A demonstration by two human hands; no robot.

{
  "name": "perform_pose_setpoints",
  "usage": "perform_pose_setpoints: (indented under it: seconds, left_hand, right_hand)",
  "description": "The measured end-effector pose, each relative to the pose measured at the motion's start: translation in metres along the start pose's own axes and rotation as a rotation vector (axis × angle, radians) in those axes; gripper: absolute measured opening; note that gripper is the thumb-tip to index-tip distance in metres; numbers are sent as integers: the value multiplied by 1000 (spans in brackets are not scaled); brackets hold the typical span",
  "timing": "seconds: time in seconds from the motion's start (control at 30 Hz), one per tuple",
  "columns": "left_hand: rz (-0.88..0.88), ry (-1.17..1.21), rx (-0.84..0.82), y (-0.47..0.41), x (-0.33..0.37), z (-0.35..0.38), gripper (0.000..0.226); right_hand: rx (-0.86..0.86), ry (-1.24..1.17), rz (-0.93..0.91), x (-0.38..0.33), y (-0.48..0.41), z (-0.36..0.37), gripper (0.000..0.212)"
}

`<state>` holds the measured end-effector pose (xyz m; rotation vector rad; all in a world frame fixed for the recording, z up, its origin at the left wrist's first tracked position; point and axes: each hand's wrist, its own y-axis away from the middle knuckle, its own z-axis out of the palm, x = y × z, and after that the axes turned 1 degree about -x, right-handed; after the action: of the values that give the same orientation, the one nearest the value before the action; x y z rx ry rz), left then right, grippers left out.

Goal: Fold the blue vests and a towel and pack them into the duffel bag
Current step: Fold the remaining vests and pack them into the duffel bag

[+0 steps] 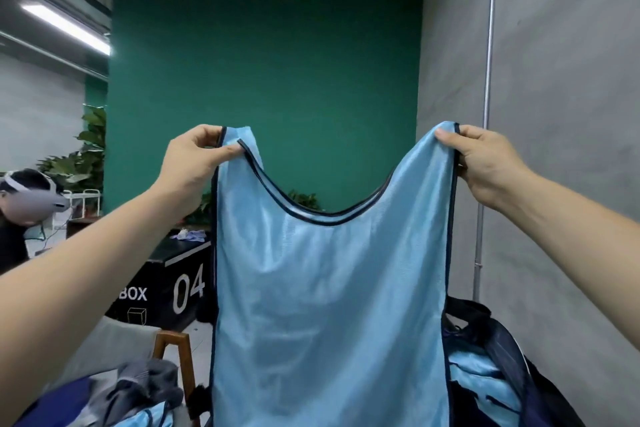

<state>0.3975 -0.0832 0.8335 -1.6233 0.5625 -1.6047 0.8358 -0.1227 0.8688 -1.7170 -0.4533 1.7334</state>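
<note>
A light blue mesh vest [329, 305] with dark navy trim hangs spread out in front of me, neckline up. My left hand [194, 163] pinches its left shoulder strap and my right hand [485, 163] pinches its right shoulder strap, both raised at the same height. At the lower right stands the dark navy duffel bag [509, 350], open, with light blue fabric [481, 381] inside it. More blue vest cloth [152, 418] and a grey garment [145, 383] lie heaped at the lower left. The vest hides whatever is behind and below it.
A black box [166, 291] marked "BOX 04" stands behind on the left, with a wooden chair frame [176, 357] nearer to me. Another person wearing a headset [31, 198] is at the far left. A green wall and a grey wall with a metal pipe [486, 114] close the back.
</note>
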Motion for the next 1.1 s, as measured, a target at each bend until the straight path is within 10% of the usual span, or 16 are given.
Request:
perform_pose_setpoints:
  seconds: [0.6,1.1]
  left_hand:
    - [-272,237,-160,8,4,2,27]
    - [-53,77,217,10,6,1,30]
  right_hand:
    - [17,47,27,3,6,-16,24]
    - [42,65,6,15,11,-13,21]
